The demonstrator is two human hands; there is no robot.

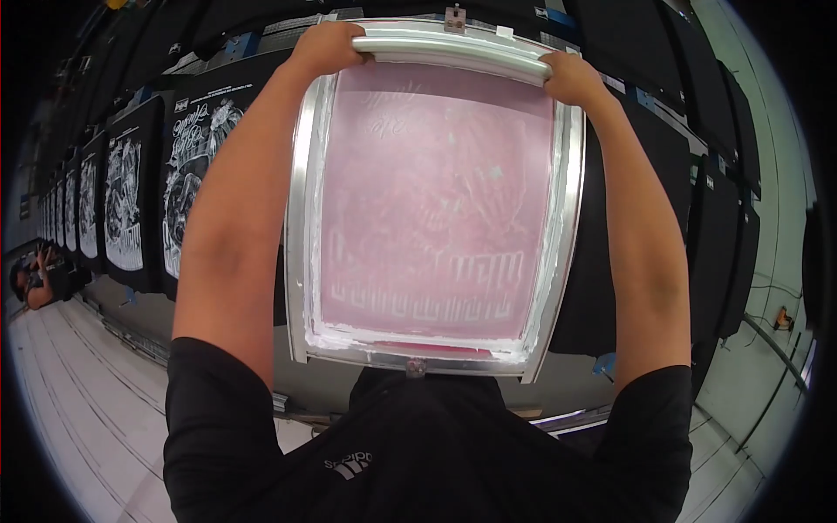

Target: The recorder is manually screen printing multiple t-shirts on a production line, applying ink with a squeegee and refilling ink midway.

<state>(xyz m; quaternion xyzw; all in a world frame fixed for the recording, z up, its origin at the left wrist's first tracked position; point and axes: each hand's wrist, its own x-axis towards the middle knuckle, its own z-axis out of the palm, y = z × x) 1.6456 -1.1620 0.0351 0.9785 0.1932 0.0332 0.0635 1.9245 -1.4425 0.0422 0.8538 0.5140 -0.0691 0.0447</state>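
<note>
A screen printing frame fills the middle, a metal border round pink mesh with faint lettering and artwork, streaked with white ink along its sides and bottom. A long silver squeegee bar lies across its top end. My left hand is closed on the bar's left end, and my right hand is closed on its right end. Small metal clamps sit at the frame's top and bottom edges.
Black shirts on boards with white prints run in a row to the left. More black boards stand on the right and at the back. Another person is at the far left. A pale floor with cables on the right borders the boards.
</note>
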